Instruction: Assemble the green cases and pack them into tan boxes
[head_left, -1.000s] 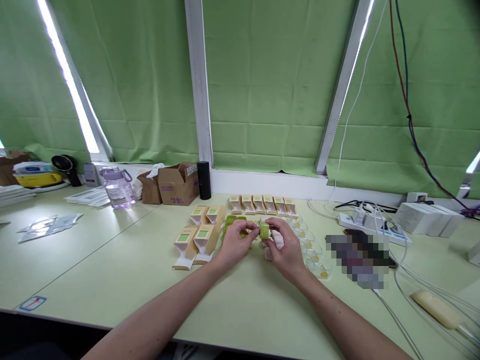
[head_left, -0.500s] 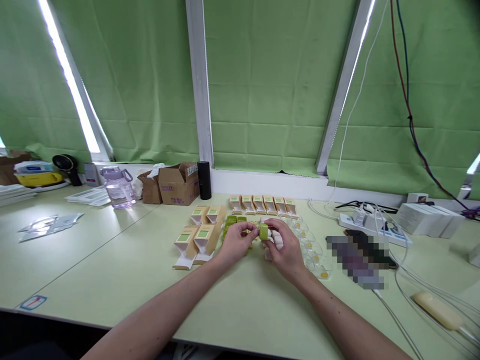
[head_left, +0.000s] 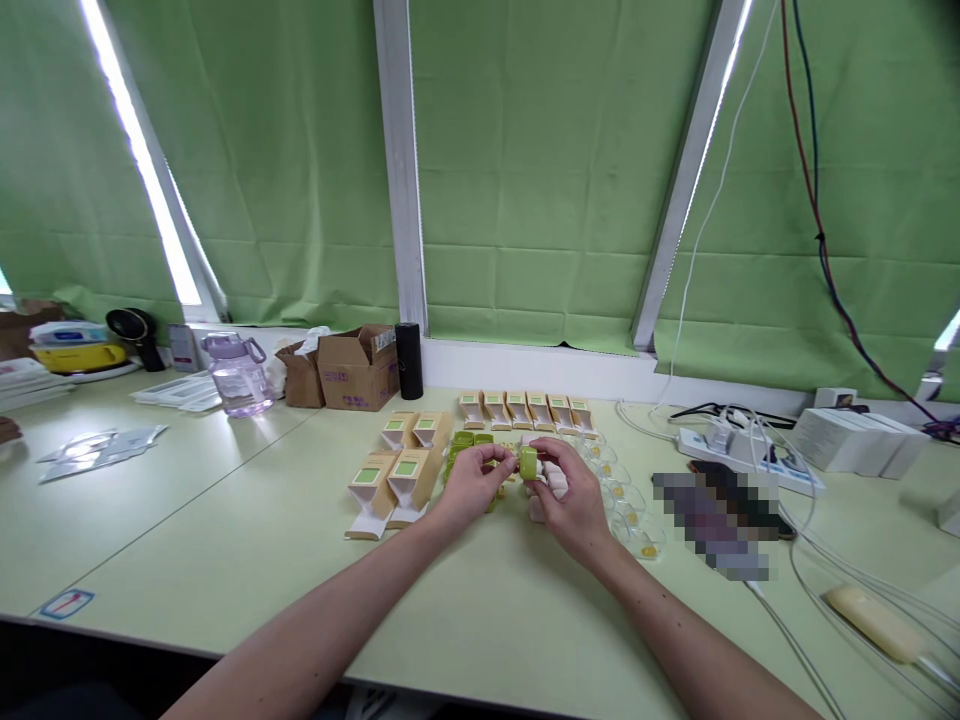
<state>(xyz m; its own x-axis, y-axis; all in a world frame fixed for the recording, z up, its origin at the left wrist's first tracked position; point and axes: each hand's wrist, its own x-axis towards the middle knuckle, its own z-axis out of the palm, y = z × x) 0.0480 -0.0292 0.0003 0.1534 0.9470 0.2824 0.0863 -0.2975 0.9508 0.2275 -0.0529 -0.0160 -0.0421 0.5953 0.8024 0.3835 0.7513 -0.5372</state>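
Six small cartons (head_left: pixel 517 408) stand at the back, four bigger cartons (head_left: pixel 405 475) lie left; two brown boxes (head_left: pixel 358 368), one bottle (head_left: pixel 236 375), one black can (head_left: pixel 409 360), one green cap (head_left: pixel 528 462).

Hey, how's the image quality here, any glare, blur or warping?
Head view: daylight gaps beside the green blinds blow out white; the window posts lean from wide-angle warping; a pixelated patch masks something on the table; the left hand and the right hand holding a small green piece look sharp.

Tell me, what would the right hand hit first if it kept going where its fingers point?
The right hand pinches the small green piece; straight beyond it comes, probably, the left hand, though depth is unclear.
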